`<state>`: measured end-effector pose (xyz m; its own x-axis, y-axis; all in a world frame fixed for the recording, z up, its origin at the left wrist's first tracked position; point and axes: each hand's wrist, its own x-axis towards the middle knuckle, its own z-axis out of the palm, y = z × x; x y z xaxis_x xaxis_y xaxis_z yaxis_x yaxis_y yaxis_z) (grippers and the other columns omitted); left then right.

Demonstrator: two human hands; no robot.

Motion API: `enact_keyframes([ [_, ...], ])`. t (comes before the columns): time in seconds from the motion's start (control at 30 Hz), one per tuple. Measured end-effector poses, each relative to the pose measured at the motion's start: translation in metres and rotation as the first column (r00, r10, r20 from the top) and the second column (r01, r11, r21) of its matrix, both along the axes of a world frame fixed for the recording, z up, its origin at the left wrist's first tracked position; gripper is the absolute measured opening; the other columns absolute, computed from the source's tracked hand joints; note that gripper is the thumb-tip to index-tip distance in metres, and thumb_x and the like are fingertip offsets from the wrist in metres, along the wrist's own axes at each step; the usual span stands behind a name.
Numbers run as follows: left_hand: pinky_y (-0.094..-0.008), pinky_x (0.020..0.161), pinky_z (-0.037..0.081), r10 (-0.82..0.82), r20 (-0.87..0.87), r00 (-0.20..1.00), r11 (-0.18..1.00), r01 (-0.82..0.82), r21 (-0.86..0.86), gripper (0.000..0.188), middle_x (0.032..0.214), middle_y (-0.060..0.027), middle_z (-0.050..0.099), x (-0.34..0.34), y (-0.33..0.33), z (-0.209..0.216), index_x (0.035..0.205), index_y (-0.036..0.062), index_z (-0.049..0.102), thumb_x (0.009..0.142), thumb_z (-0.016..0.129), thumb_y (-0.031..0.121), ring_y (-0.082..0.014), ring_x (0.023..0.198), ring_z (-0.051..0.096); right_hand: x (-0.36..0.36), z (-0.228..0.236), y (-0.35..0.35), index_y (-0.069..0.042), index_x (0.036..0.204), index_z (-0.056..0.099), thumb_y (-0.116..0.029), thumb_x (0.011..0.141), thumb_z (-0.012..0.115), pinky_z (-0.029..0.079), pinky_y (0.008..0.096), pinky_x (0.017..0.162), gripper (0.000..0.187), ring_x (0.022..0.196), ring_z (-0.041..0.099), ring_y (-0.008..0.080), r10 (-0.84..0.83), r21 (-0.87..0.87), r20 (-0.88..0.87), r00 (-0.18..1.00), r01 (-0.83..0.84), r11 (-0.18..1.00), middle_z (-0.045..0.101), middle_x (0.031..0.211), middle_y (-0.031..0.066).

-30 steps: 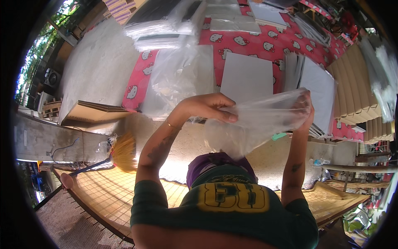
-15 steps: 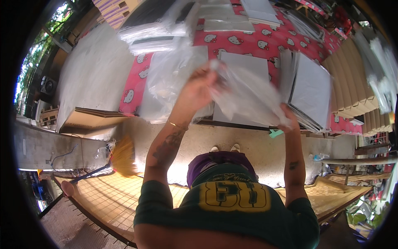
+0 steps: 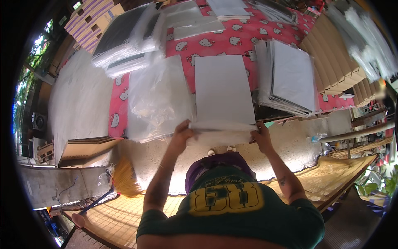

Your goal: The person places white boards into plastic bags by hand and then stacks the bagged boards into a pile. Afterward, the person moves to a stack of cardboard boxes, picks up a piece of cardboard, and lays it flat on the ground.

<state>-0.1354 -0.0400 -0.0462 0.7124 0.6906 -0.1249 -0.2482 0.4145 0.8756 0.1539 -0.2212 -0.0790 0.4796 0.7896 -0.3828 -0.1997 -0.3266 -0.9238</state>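
Note:
Between my two hands a clear plastic bag (image 3: 222,133) is stretched sideways, at the near edge of the table. My left hand (image 3: 182,135) is closed on its left end, and my right hand (image 3: 261,138) grips the right end. Just beyond the bag lies a flat white sheet (image 3: 224,85), its near edge meeting the plastic; whether any of it is inside the bag I cannot tell. A pile of loose clear plastic bags (image 3: 155,93) lies left of the sheet. To the right is a stack of bagged white sheets (image 3: 292,76) with dark edges.
Pink patterned cloth (image 3: 207,42) covers the table. Plastic-wrapped dark panels (image 3: 124,35) lie at the far left, and brown cardboard pieces (image 3: 327,54) stand in a row at the right. A broom (image 3: 126,178) and folded cardboard (image 3: 85,151) are at the lower left.
Both hands have come down toward the table's near edge. The plastic bag, slanted and raised over the white sheet before, is now level, and the sheet shows more fully.

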Motion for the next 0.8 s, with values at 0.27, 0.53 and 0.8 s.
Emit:
enact_keyframes([
  [0.27,-0.0281,0.045,0.043,0.465,-0.506,0.727,0.872,-0.275,0.405,0.022,0.070,-0.0080,0.059,0.034,-0.039,-0.033,0.103,-0.0025,0.061,0.085,0.054,0.006,-0.0118,0.048,0.052,-0.013,-0.046,0.012,-0.003,0.133,0.042,0.003,0.084,0.041,0.058,0.0306,0.070,0.050,0.080,0.061,0.0175,-0.359,0.160,-0.020,0.933,0.357,0.920,0.056,0.100,0.0118],
  [0.53,-0.0273,0.053,0.044,0.414,-0.347,0.842,0.840,-0.205,0.503,0.023,0.064,-0.0037,0.058,0.017,-0.033,-0.025,0.105,0.0000,0.063,0.083,0.058,0.007,-0.0110,0.056,0.054,-0.002,-0.029,-0.006,0.000,0.121,0.052,0.001,0.084,0.049,0.058,0.0309,0.070,0.037,0.083,0.062,0.0182,-0.324,0.262,-0.107,0.940,0.341,0.903,0.056,0.107,0.0116],
  [0.8,-0.0468,0.099,0.043,0.186,0.460,0.868,0.976,-0.107,-0.191,0.056,0.119,-0.0141,0.056,-0.025,0.007,0.094,0.133,0.0049,0.040,0.087,0.063,0.027,-0.0317,0.112,0.054,0.006,0.160,0.002,-0.005,0.130,0.044,-0.023,0.085,0.062,0.044,0.0438,0.094,0.052,0.113,0.053,0.0270,0.451,0.829,-0.394,0.801,0.098,0.550,0.054,0.122,0.0121],
])
